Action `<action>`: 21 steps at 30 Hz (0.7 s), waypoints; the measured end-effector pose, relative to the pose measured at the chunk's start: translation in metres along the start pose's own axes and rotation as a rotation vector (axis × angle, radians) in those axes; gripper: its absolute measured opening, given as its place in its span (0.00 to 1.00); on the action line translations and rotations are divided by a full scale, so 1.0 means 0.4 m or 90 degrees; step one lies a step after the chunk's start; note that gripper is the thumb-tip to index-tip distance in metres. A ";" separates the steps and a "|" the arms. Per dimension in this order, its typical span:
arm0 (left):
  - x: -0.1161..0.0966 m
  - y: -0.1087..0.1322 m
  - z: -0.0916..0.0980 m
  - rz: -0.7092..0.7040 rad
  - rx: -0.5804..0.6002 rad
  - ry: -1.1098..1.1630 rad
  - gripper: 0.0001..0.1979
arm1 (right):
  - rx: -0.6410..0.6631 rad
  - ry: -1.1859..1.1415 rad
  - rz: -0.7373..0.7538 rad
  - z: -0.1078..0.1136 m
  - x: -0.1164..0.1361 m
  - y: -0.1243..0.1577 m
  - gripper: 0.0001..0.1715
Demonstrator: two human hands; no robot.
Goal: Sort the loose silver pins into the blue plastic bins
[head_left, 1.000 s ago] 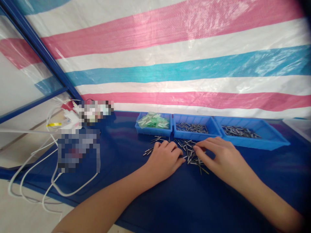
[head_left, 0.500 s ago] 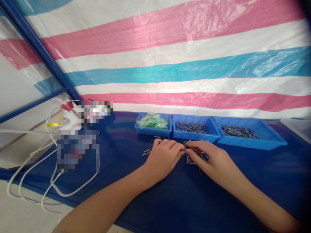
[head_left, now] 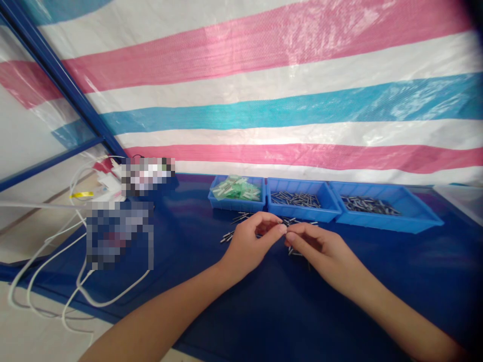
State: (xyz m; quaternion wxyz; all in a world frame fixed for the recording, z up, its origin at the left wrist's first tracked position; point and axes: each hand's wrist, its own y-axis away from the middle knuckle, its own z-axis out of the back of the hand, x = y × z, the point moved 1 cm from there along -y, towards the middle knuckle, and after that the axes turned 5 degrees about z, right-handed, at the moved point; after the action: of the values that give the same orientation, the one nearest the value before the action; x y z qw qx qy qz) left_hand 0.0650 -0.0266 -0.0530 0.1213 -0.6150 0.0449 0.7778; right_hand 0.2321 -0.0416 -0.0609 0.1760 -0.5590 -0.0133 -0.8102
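Observation:
My left hand point(head_left: 251, 241) is closed in a pinch, its thumb and forefinger tips meeting those of my right hand point(head_left: 320, 249). My right hand pinches too, thumb against fingers. Whatever sits between the fingertips is too small and hidden to make out. Under and behind both hands lie loose thin metal pins point(head_left: 228, 236) on the blue tabletop point(head_left: 245, 311). More such pins show just below my right fingertips, partly covered by that hand.
Behind the hands stand three blue bins: one with green-and-clear packets point(head_left: 237, 188), a middle bin point(head_left: 302, 212) and a right bin point(head_left: 392, 221), both with small metal pieces. White cables point(head_left: 109, 303) and blurred items lie left. A striped sheet point(head_left: 241, 115) hangs at the back.
My left hand has turned so its thumb now shows on top, pinched with the forefinger. My right fingers have closed together, thumb drawn up to the fingertips.

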 end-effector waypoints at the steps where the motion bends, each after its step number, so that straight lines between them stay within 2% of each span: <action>1: 0.002 -0.001 -0.001 0.005 0.003 0.024 0.09 | -0.001 -0.016 -0.003 -0.003 0.003 0.000 0.17; 5: 0.004 -0.001 -0.003 0.011 0.025 0.072 0.09 | 0.002 -0.052 -0.005 -0.010 0.016 0.000 0.16; 10: -0.002 0.000 -0.003 0.006 0.021 0.060 0.10 | 0.007 -0.076 -0.023 -0.009 0.011 0.002 0.14; 21: 0.007 0.002 0.001 -0.022 0.000 0.004 0.09 | -0.143 -0.167 -0.052 0.007 0.006 0.001 0.12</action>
State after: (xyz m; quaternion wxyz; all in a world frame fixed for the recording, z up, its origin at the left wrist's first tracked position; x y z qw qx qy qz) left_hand 0.0639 -0.0269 -0.0556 0.1345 -0.6184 0.0344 0.7735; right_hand 0.2340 -0.0421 -0.0578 0.0764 -0.6751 0.0320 -0.7331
